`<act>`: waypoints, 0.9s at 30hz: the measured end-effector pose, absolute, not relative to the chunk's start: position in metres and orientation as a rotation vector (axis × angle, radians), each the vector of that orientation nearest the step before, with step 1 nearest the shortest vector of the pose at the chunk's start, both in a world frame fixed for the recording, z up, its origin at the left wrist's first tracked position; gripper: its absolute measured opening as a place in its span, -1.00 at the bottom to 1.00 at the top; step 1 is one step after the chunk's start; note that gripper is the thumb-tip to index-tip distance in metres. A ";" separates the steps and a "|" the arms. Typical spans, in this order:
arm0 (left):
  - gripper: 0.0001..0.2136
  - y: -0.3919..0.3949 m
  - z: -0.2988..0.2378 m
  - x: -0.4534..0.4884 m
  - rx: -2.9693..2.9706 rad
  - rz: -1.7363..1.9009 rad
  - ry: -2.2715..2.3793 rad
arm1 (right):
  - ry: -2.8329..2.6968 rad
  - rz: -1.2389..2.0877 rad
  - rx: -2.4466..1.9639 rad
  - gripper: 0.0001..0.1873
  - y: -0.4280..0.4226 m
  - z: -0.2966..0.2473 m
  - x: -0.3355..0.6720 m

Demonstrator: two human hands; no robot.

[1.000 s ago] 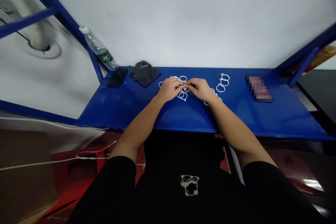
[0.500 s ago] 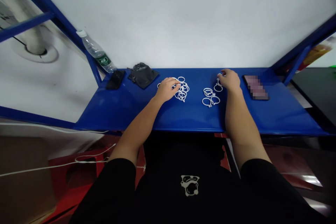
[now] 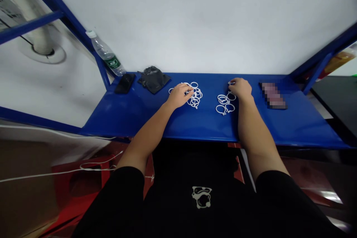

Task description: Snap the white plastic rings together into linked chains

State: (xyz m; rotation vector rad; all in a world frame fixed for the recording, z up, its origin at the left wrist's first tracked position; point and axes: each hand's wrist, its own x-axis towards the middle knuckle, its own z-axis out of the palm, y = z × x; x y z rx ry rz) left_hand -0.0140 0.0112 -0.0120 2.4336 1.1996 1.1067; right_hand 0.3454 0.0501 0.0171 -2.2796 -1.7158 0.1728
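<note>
My left hand (image 3: 180, 96) rests over a loose pile of white curtain rings (image 3: 196, 101), covering part of it. Its thumb and fingers curve apart, with rings visible between and beneath them. Farther right, my right hand (image 3: 241, 88) pinches a white curtain ring (image 3: 231, 83), most of which its fingers hide. Just below those fingertips, several more white rings (image 3: 221, 109) lie in a small group on the blue tabletop (image 3: 206, 126). Each ring carries a small knob or eyelet on its edge.
Left of the pile lie a crumpled black pouch (image 3: 154, 80) and a dark phone (image 3: 125, 83). A clear bottle with a green label (image 3: 113, 61) leans by the blue frame. Another phone (image 3: 273, 96), its screen blurred, sits at the right. A white wall (image 3: 195, 26) rises behind.
My right hand has shifted slightly left, and its fingers have lowered over the ring. My left hand keeps its place on the pile. The whole view has moved slightly.
</note>
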 end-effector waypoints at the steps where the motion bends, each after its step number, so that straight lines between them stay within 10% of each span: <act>1: -0.90 0.010 -0.011 -0.014 2.426 1.082 1.221 | -1.733 0.172 -2.270 -0.54 0.049 0.017 0.344; 27: -0.83 0.008 -0.012 -0.010 2.616 1.258 0.981 | -2.117 0.507 -0.977 -0.84 -0.007 0.022 0.226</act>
